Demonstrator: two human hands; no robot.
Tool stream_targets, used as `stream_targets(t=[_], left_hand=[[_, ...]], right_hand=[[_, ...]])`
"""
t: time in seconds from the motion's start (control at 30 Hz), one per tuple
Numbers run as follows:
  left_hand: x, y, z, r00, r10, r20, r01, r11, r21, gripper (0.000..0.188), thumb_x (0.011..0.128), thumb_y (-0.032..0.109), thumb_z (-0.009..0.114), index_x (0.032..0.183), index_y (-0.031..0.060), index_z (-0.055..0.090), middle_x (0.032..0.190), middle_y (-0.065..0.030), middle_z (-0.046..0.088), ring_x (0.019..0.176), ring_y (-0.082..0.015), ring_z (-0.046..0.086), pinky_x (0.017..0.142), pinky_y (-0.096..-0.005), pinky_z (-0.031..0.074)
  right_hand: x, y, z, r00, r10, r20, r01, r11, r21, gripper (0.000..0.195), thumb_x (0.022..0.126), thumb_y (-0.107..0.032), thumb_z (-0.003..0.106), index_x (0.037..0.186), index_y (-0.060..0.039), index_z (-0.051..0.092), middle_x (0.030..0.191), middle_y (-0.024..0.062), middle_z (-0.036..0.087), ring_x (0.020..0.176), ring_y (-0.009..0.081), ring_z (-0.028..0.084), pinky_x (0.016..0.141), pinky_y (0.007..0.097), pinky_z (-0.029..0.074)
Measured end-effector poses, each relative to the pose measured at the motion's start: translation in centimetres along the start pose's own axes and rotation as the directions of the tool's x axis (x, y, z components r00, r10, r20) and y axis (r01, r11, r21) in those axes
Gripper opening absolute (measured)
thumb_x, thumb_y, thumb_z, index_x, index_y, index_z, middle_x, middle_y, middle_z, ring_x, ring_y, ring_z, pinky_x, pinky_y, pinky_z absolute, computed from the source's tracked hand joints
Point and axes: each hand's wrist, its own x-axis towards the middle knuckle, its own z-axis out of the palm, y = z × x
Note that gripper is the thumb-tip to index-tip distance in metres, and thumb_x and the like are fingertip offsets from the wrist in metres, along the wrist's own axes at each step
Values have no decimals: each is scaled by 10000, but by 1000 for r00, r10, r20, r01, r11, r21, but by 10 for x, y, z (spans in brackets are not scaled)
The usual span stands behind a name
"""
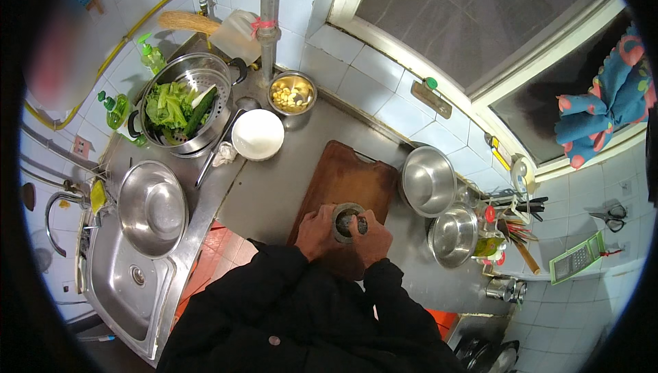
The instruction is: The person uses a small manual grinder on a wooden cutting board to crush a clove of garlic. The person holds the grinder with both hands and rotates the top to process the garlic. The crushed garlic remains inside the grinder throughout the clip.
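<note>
A small grey stone mortar stands on a brown wooden cutting board. My left hand wraps around the mortar's left side. In my right hand is a short stone pestle, its thick rounded end showing beside my thumb. The pestle leans over the mortar's bowl. Dark shadow and my fingers hide most of what lies inside the mortar.
Steel basins stand right of the board. Beyond it to the left are a white bowl, a steel bowl of peeled garlic cloves and a steamer pot holding lettuce and cucumber. Another basin overlaps the sink.
</note>
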Motion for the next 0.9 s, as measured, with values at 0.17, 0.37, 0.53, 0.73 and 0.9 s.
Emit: stream_targets(t=[0.17, 0.37, 0.53, 0.73, 0.9], left_hand=[[1, 5, -6, 998, 50, -33, -51, 998, -45, 850, 835, 368, 916, 1492, 101, 447, 1394, -158, 633, 1286, -405, 649, 1097, -560, 457], [2, -5, 3, 1000, -27, 6, 27, 1000, -9, 848, 834, 398, 921, 1478, 91, 463, 1387, -160, 632, 1265, -404, 657, 1092, -573, 461], [4, 10, -9, 1000, -1, -31, 1, 1000, 1, 832, 828, 398, 926, 1461, 86, 486, 1387, -157, 631, 1263, -397, 656, 1094, -559, 461], [3, 10, -8, 999, 20, -31, -19, 999, 37, 843, 832, 392, 935, 1459, 79, 466, 1377, -177, 639, 1260, -411, 668, 1062, -529, 518], [4, -3, 1, 999, 21, -31, -21, 1000, 5, 820, 832, 400, 926, 1445, 83, 483, 1383, -168, 631, 1267, -402, 653, 1058, -537, 501]], right_hand=[[1, -11, -33, 998, -58, -24, 57, 997, -55, 243, 989, -404, 757, 1007, -170, 696, 848, 117, 757, 737, 378, 743, 641, 484, 570], [7, 9, 8, 980, -201, -10, 198, 971, -137, 263, 986, -422, 752, 977, -166, 694, 832, 96, 754, 703, 349, 739, 608, 476, 570], [23, -13, -17, 970, -239, 31, 241, 959, -150, 274, 975, -426, 757, 952, -163, 683, 819, 91, 753, 682, 341, 734, 585, 460, 568], [24, -15, -27, 959, -277, 66, 285, 937, -203, 273, 976, -424, 755, 945, -164, 676, 783, 88, 744, 661, 335, 735, 566, 443, 557], [25, -7, -8, 960, -253, 117, 274, 934, -228, 272, 976, -433, 751, 937, -173, 679, 745, 85, 732, 646, 337, 732, 556, 459, 545]])
